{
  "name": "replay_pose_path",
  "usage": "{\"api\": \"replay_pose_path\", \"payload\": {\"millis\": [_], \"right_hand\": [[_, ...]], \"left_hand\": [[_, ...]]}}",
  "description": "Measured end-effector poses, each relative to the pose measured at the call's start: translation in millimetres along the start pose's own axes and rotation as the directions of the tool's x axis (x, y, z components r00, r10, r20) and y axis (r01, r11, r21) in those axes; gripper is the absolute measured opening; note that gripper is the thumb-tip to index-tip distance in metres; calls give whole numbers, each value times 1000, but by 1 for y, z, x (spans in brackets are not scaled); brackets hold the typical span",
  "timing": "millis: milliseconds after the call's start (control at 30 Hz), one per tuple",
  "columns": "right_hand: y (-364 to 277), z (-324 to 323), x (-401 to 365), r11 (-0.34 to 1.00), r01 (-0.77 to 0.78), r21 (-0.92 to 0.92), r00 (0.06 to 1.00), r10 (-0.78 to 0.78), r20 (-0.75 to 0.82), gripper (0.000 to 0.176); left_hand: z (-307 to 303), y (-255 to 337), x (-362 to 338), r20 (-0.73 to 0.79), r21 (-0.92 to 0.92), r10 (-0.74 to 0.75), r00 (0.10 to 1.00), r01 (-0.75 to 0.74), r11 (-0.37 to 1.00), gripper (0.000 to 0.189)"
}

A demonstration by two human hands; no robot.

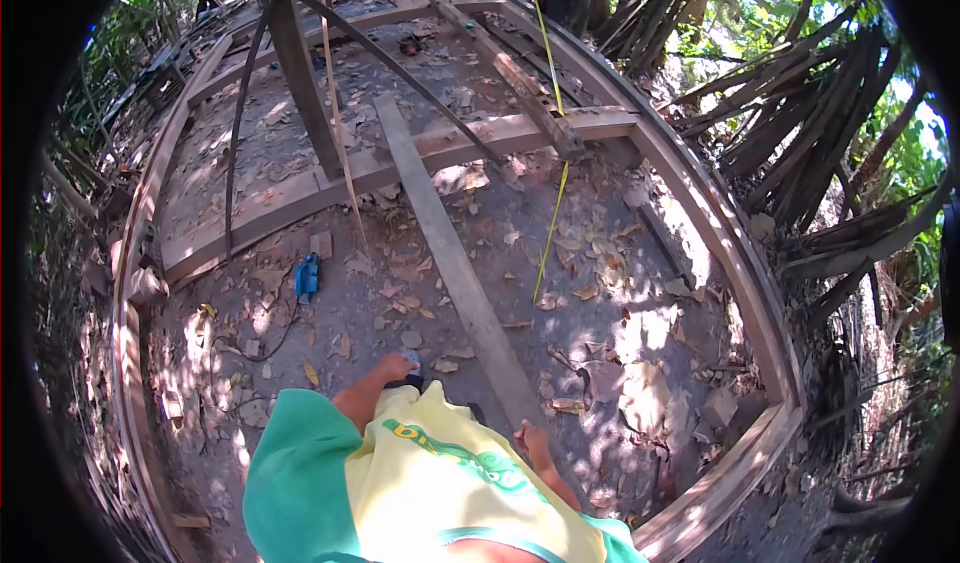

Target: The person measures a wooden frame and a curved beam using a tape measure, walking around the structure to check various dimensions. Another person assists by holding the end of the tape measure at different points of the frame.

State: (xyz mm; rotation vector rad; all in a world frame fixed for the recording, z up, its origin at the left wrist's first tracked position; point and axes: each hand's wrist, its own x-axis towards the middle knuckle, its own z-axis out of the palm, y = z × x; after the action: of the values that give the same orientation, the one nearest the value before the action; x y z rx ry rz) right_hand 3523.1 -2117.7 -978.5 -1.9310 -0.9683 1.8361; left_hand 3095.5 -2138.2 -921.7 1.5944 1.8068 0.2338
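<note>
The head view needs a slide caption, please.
Right hand beside a long plank, inside a wooden frame over leafy ground.

The left hand (397, 367) is at 7 o'clock in the head view, its bare left forearm (360, 397) slanting toward 2 o'clock. The right hand (533, 439) is lower, between 5 and 6 o'clock, its bare right forearm (557, 481) angled toward 11 o'clock. The 2 hands are apart, finger detail too small to read.

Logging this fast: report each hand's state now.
Left hand: cannot tell whether open or holding anything.
Right hand: by the plank; grip cannot be told.
</note>
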Motion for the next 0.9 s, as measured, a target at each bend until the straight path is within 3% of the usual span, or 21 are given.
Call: {"api": "replay_pose_path", "payload": {"millis": [33,133,233,333,367,433,467,500,567,667,733,800,900], "right_hand": [[-5,3,-1,999,-27,17,1000,27,1,44],[-3,9,9,995,-81,54,997,81,9,43],[-11,12,8,997,-63,42,998,62,25,40],[-7,15,11,999,-30,11,999,30,21,42],[-4,15,16,1000,-12,3,1000,12,12,42],[24,10,25,976,113,-187,993,-104,59,43],[29,12,45,939,209,-273,977,-192,88,43],[45,11,54,950,143,-278,989,-124,83,43],[29,14,45,974,21,-226,999,-13,38,44],[-1,15,36,974,-121,-193,992,115,-42,44],[15,26,17,956,-233,-177,972,222,-81,44],[13,37,-21,942,-312,-123,947,297,-124,43],[-68,47,14,960,-273,-60,947,257,-194,41]], "left_hand": [[-1,3,1,-5,31,10,1000,-10,999,34],[-5,18,7,91,-218,-359,929,371,903,34],[15,-7,17,104,-380,-333,937,347,858,34],[24,-18,15,76,-427,-384,920,378,821,35],[18,-14,9,71,-411,-397,915,389,824,34],[14,-19,3,-8,-336,-375,927,351,874,34],[1,-4,-3,-16,-209,-466,885,453,867,34],[13,-24,-2,-89,-222,-476,875,449,866,36],[-1,-17,-10,-69,-164,-547,834,531,831,36],[0,-47,6,70,-85,-596,800,600,795,43],[16,-89,37,147,-29,-442,885,451,892,45],[15,-95,28,207,-1,-355,912,363,932,46],[-39,-41,76,144,-85,-301,943,315,945,46]]}}
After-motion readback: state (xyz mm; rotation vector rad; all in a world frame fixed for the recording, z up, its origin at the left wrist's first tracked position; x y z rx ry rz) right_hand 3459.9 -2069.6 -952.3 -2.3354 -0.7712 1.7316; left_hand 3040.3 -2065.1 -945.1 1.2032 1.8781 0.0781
